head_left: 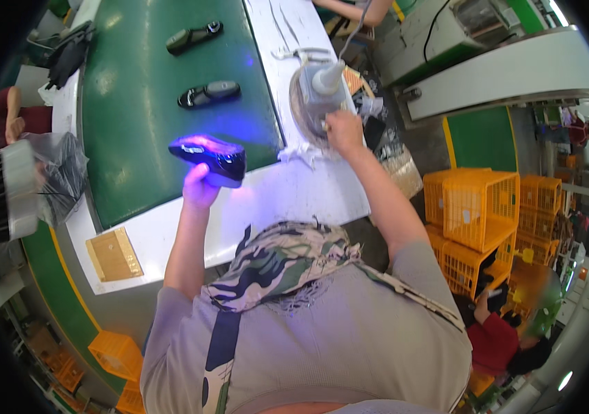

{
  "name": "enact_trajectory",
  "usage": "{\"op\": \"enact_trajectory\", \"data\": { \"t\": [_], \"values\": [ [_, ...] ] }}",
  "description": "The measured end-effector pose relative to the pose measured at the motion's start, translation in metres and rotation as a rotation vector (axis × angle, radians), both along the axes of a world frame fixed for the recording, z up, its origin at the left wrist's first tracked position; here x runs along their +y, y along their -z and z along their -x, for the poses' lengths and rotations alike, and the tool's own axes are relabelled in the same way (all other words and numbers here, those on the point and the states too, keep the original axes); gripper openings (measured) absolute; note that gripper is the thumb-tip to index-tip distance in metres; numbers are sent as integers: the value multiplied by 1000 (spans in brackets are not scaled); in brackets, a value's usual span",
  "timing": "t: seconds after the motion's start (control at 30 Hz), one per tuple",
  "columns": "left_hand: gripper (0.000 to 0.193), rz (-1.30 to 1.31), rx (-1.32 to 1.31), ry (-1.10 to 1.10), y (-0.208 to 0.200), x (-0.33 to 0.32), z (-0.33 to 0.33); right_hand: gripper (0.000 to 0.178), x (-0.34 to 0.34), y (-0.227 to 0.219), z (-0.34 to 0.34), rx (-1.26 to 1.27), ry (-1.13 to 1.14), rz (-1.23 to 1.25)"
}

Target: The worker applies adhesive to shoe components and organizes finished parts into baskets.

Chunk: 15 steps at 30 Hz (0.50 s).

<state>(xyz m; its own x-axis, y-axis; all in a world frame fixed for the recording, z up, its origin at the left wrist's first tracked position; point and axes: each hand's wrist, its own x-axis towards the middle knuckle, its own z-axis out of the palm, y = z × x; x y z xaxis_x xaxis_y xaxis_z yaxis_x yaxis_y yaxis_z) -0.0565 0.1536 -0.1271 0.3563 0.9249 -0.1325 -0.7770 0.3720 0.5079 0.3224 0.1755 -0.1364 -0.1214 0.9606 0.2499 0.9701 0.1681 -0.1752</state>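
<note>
Above the white desk (277, 196), gripping a black shoe (220, 159) with fingers of left hand (200, 188).
At a round container (298, 107) with right hand (345, 131); cannot tell if gripping something. Might drop the shoe by loosening the hold while looking aside.

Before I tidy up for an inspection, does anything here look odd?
A ragged white wad sits left of the right hand, untidy against the plain tabletop; the shoe in the left hand looks oddly violet-lit.
</note>
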Motion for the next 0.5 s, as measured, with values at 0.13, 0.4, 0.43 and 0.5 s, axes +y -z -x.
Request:
{"op": "enact_trajectory", "data": {
  "t": [0.13, 0.4, 0.43, 0.5],
  "values": [
    [64, -37, 133, -60, -10, -2, -8, 2, -3, 3, -5, 74, -15, 49],
    [58, 21, 101, -193, -51, -8, -16, 15, -7, 1, -21, 344, 364, 307],
    [58, -42, 159, -207, -56, -7, -17, 15, -6, -1, -23, 354, 383, 349],
    [56, -66, 202, -256, -71, -10, -22, 15, -6, -4, -26, 367, 398, 391]
  ]
}}
